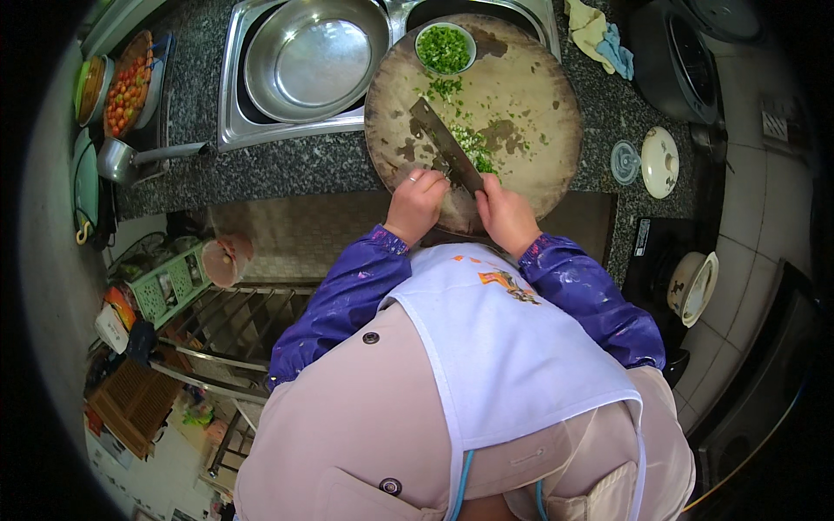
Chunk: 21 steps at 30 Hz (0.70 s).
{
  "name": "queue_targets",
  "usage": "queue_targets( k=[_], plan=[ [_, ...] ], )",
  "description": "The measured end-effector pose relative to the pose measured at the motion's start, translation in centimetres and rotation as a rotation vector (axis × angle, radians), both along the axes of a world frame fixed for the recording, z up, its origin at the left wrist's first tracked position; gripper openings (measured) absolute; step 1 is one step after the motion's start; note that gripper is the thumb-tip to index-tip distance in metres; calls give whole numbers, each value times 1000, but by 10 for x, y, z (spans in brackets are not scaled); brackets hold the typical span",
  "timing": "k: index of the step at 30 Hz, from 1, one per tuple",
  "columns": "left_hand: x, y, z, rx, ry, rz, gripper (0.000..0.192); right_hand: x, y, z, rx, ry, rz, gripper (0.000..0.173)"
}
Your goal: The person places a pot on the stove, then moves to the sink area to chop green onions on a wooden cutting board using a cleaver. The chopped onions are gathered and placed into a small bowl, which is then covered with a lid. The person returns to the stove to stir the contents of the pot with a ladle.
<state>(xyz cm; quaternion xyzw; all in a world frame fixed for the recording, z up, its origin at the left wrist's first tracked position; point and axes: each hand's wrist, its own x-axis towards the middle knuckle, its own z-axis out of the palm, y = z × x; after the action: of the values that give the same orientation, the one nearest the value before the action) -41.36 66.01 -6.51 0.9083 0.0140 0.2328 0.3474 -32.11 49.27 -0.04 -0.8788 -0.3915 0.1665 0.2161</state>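
Observation:
A round wooden chopping board lies in front of me, partly over the sink. My right hand grips a dark-bladed cleaver by its handle end, and the blade slants up to the left across the board. Close to the blade's left side, my left hand rests on the board with fingers bent; what its fingertips hold, if anything, is hidden. Chopped green onion lies along the blade's right side. A white bowl full of chopped greens stands at the board's far edge.
A large metal basin sits in the steel sink. At the left are a saucepan and a basket of small tomatoes. Rightward lie cloths, a clear lid, a ceramic lid and a pot.

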Motion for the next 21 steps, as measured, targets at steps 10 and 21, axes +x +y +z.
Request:
queue_targets(
  k=[10,21],
  plan=[
    [1,1,-1,3,4,-1,15,2,5,-7,69,81,-26,22],
    [-8,7,7,-73,34,6,15,1,5,-11,71,69,12,20]
  ],
)
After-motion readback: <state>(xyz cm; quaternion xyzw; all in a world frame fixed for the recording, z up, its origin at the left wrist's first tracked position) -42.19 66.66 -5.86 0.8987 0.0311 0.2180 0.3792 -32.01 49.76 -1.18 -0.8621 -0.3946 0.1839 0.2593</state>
